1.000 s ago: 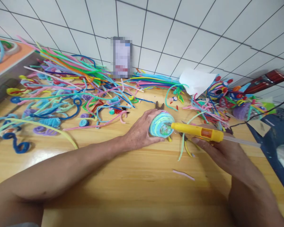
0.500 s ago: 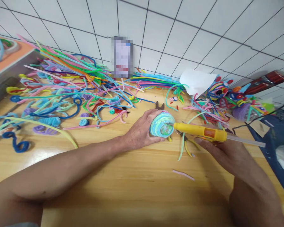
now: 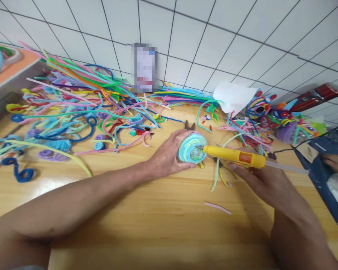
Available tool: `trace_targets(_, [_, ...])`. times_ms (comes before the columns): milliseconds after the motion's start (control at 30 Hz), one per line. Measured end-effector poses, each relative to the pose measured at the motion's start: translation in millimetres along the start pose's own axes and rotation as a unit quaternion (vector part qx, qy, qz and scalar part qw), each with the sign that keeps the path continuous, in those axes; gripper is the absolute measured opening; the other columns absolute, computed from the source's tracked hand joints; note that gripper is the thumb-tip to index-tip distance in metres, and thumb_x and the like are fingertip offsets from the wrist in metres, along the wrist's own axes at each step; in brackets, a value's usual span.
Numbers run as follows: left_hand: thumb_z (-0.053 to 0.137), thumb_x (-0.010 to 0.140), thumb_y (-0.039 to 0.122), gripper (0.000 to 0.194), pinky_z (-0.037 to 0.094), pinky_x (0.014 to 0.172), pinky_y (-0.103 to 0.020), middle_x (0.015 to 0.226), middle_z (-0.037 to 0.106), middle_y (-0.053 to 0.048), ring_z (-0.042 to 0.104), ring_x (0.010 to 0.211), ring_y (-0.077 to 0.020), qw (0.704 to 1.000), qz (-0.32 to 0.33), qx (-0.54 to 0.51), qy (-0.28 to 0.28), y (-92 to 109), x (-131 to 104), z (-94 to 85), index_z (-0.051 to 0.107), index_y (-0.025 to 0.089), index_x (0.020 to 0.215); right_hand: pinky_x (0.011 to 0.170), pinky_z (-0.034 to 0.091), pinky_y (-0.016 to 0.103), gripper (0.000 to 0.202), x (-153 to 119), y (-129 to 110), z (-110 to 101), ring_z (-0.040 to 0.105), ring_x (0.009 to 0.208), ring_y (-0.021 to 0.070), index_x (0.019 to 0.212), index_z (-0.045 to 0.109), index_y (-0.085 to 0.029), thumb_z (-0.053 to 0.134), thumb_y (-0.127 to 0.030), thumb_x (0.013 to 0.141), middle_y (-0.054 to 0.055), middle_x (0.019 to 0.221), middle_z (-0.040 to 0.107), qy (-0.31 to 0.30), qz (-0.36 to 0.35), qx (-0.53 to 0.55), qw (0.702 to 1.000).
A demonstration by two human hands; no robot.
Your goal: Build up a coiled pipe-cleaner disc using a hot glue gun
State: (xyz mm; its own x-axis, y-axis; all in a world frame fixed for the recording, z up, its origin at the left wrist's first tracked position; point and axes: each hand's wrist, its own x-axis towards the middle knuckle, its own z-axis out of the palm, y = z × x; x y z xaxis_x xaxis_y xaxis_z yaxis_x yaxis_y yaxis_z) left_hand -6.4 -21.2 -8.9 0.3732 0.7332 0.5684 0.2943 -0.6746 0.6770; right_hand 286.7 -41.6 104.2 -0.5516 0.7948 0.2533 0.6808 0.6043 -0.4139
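Note:
My left hand [image 3: 169,155] is wrapped round a round piece coiled from blue, green and yellow fuzzy stems [image 3: 190,148], its open end turned to the right. In my right hand [image 3: 256,178] is a yellow glue gun [image 3: 236,155] with a clear glue stick out of its back. The gun's nozzle is at the coiled piece's rim; whether it touches cannot be made out. Yellow-handled pliers [image 3: 223,177] lie below the gun, beside a pale green stem [image 3: 216,174]. Dark plier jaws [image 3: 189,125] show just beyond the coiled piece.
Loose coloured stems [image 3: 81,112] cover the left and back of the wooden table [image 3: 157,225]. A phone [image 3: 144,67] leans on the tiled wall. White paper [image 3: 233,96] and colourful stem figures [image 3: 260,107] stand back right. Another person's hand [image 3: 336,163] shows at the right edge.
The glue gun and my right hand have shifted slightly left. Another person's hand has come into view at the right edge. My left hand keeps its hold on the coiled piece.

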Motion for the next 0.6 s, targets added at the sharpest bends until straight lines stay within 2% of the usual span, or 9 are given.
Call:
trace_targets(133, [0.091,0.085,0.044,0.103,0.044,0.129,-0.063,0.16,0.051,-0.019,0.047,0.153,-0.0386,1.0,0.007,0.0,0.0,-0.7,-0.2,0.7,0.029,0.027,0.165,0.065,0.055,0.036,0.01,2.1,-3.1,0.3,0.074,0.086,0.0255,0.102,0.072,-0.028,0.063,-0.032,0.104,0.005,0.101,0.079,-0.006,-0.005,0.004,1.0])
trace_targets(433, [0.091,0.084,0.043,0.102,0.043,0.129,-0.065,0.161,0.051,-0.018,0.047,0.154,-0.0388,1.0,-0.007,-0.001,-0.007,1.5,1.3,-1.0,0.03,0.029,0.165,0.063,0.054,0.037,0.015,2.2,-3.5,-4.3,0.07,0.076,0.0238,0.095,0.07,-0.028,0.061,-0.035,0.105,0.005,0.092,0.075,0.0,0.003,-0.007,1.0])
trace_targets(600, [0.092,0.083,0.043,0.101,0.044,0.13,-0.063,0.161,0.052,-0.018,0.048,0.154,-0.0378,1.0,-0.016,-0.007,-0.004,2.1,1.8,-0.3,0.033,0.027,0.163,0.066,0.058,0.038,0.016,3.3,-5.6,-8.6,0.071,0.075,0.024,0.093,0.069,-0.029,0.062,-0.039,0.103,0.004,0.092,0.076,0.003,0.025,0.004,1.0])
